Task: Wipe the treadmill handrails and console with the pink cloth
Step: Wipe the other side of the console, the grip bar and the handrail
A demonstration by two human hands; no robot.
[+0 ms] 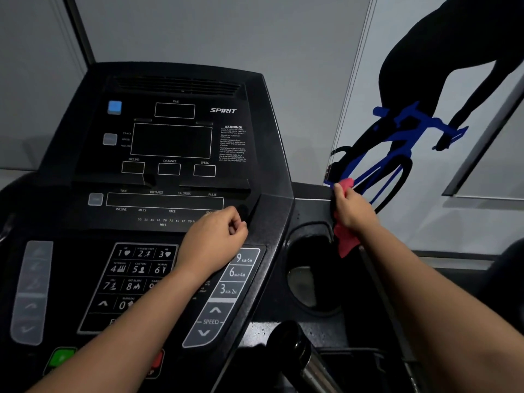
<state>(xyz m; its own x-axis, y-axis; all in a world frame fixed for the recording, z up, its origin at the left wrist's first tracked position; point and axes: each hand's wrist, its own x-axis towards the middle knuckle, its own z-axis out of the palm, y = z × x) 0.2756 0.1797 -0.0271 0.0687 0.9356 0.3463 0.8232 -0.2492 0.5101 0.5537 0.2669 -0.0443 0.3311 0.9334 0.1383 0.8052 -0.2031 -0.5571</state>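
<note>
- Two hands in view, one cloth, one treadmill; reading left to right.
- Far left: grey incline button strip [29,290] and green start button [61,357] on the console [85,228]. No cloth near them. Can't tell from the surface whether this side is wiped.
- Centre: displays dark, number keypad [136,269] partly under the left forearm.
- Left hand [218,239] sits over the console's right edge, just above the speed keys [226,282]. Fingers curled into a loose fist, nothing visibly held. Looks like bracing, but contact is unclear.
- Right of console: cup holder [312,279] recess, then a chrome handrail bar [306,361] at bottom centre. No cloth on it.
- Right hand [351,208] grips the pink cloth [344,239], fingers wrapped round it, pressing it on the dark upper-right side panel [312,204] by the cup holder. Cloth pokes out above the hand and hangs below it.
- Far right: wall graphic of a cyclist [397,143], not relevant.
- Progress estimate: mid-task, working the right side trim. Console face, keypad, left side and handrails probably still need passes; nothing visible confirms any area as finished.
</note>
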